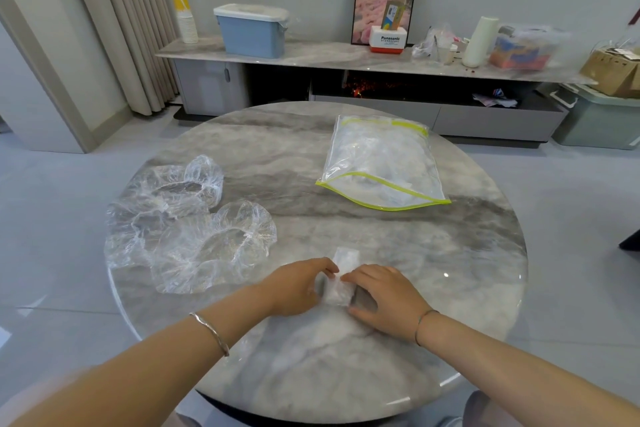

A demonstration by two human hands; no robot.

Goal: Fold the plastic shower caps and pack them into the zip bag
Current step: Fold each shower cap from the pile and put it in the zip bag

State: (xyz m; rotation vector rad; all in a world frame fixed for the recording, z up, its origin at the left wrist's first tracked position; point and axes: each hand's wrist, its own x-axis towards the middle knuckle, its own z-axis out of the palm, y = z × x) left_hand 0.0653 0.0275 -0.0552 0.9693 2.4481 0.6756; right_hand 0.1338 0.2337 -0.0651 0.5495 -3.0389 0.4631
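Obs.: left hand point(298, 286) and right hand point(386, 293) met mid-counter point(346, 374), close to its near edge, both on one cap point(345, 258) that was narrowed to a strip. The fingers point(325, 267) of each hand curled over the strip from their own side, tips almost touching on top. I read both hands as grasping the cap and pinning it down. The left thumb was hidden; the right thumb lay at the strip's near side. The strip's far end stuck out past the fingertips, flat on the counter.

Loose caps point(194, 236) lay heaped by the left edge, unfolded and overlapping. I counted at least three, but the film was too clear to be sure. The bag point(381, 159) lay toward the far right edge, well apart from the hands. It had white film inside, so I judged some caps packed. Its near end seemed to gape toward the hands, though I could not confirm that.

Step in hand (my judgement): folding the strip end over end into a packet.

Notes for doing it well:
- Press air toward the open end before each fold, since trapped air would make the film spring back.
- Keep one hand weighting the fold while the other turns the free end over.
- Line up the elastic rim edges, or the packet would bulge.
- Carry it pinched flat to the bag; a slack grip would likely let it unfurl.
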